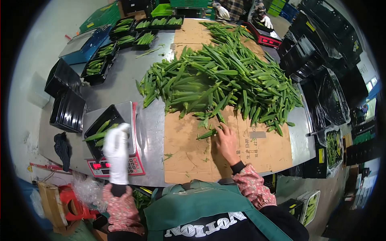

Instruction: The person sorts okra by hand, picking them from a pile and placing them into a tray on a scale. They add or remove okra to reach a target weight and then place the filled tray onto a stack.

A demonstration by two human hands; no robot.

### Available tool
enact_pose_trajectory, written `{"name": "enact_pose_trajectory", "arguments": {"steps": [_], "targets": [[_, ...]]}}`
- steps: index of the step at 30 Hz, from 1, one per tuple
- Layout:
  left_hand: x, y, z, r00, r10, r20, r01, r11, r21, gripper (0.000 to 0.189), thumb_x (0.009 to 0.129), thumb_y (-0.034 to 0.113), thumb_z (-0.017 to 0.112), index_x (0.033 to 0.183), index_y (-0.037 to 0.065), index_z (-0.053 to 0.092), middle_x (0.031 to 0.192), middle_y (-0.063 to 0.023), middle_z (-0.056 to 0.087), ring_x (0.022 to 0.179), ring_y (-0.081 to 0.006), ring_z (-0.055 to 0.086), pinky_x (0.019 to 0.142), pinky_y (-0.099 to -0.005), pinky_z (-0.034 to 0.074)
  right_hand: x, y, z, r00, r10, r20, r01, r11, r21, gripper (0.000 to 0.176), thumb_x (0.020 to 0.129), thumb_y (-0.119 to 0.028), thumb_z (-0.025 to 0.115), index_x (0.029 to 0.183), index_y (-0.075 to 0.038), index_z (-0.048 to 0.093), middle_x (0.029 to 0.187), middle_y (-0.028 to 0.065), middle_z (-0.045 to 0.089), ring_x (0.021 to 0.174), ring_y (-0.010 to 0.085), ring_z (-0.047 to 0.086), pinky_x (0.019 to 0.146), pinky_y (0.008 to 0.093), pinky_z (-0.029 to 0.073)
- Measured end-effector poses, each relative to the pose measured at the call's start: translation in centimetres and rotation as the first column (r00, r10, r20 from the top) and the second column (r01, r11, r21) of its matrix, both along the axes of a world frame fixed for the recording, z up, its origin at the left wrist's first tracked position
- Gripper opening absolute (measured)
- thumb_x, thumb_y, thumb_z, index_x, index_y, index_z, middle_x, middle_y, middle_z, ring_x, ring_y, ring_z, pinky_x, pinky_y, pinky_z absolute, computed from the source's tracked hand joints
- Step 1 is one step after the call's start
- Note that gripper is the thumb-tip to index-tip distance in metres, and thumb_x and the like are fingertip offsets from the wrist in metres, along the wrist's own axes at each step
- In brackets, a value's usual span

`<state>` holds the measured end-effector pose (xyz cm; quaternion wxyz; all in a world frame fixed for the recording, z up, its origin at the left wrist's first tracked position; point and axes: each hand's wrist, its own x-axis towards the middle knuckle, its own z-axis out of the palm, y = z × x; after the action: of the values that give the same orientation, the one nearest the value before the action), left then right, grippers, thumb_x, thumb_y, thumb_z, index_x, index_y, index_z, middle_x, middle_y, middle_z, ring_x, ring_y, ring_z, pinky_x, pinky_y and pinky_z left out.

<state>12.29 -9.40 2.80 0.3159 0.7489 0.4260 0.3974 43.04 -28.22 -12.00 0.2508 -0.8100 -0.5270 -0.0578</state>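
My left hand point(116, 148), in a white glove, is over the right side of a black tray point(114, 112) on a digital scale point(136, 158). Several okra pods point(100, 135) lie in that tray, partly behind the glove. Motion smears the glove, and its fingers cannot be made out clearly. My bare right hand point(226, 141) rests low over a cardboard sheet point(189, 154), its fingers curled at the end of a single okra pod point(206, 134). Just beyond it spreads a large heap of okra point(237, 76).
Filled okra trays point(105, 51) line the table's far left. Stacked black trays point(68, 108) and a dark cloth point(62, 150) lie left of the scale. Across the table are another person's gloved hands point(266, 21) beside a second red scale point(263, 39). Black crates point(325, 96) stand right.
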Motion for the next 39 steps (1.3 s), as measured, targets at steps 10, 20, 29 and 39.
{"name": "enact_pose_trajectory", "arguments": {"steps": [10,20,29,39], "targets": [[12.8,-10.2,-13.4,0.840,-0.220,0.495,0.536,0.199,-0.821,0.038,0.101,0.024,0.049,0.135,0.006,0.051,0.121,-0.0077,0.061,0.102,-0.0123,0.059,0.085,-0.0267,0.048,-0.5,-2.1,0.3,0.982,0.035,-0.188,-0.036,0.999,-0.002,0.030,0.082,-0.024,0.069,0.103,-0.004,0.061,0.112,0.0121,0.058,0.112,0.0330,0.049,0.092,0.0443,0.038],[13.1,-9.1,-14.0,0.807,0.173,0.565,0.529,0.213,-0.821,0.025,0.099,0.024,0.053,0.110,0.002,0.056,0.107,-0.0109,0.064,0.095,-0.0207,0.065,0.080,-0.0300,0.051,9.0,-0.5,2.0,0.770,-0.364,-0.523,0.524,0.830,0.194,0.035,0.092,-0.030,0.061,0.113,-0.003,0.059,0.091,0.0140,0.065,0.079,0.0345,0.062,0.068,0.0423,0.049],[17.3,-8.9,-12.2,0.811,0.004,0.585,0.572,0.207,-0.794,0.036,0.098,0.024,0.053,0.124,-0.001,0.053,0.117,-0.0197,0.063,0.074,-0.0186,0.064,0.065,-0.0298,0.051,11.5,2.6,2.7,0.618,-0.051,-0.784,0.425,0.862,0.278,0.036,0.093,-0.026,0.061,0.114,0.002,0.057,0.064,-0.0004,0.051,0.058,0.0078,0.047,0.052,0.0271,0.039],[19.6,-7.8,-12.7,0.630,0.395,0.669,0.730,-0.007,-0.684,0.036,0.100,0.021,0.051,0.131,0.004,0.045,0.105,-0.0149,0.067,0.110,-0.0312,0.061,0.096,-0.0430,0.049,6.3,1.4,1.5,0.695,-0.154,-0.703,0.360,0.920,0.154,0.029,0.088,-0.032,0.067,0.093,-0.004,0.067,0.072,0.0154,0.065,0.060,0.0264,0.064,0.055,0.0367,0.047]]}}
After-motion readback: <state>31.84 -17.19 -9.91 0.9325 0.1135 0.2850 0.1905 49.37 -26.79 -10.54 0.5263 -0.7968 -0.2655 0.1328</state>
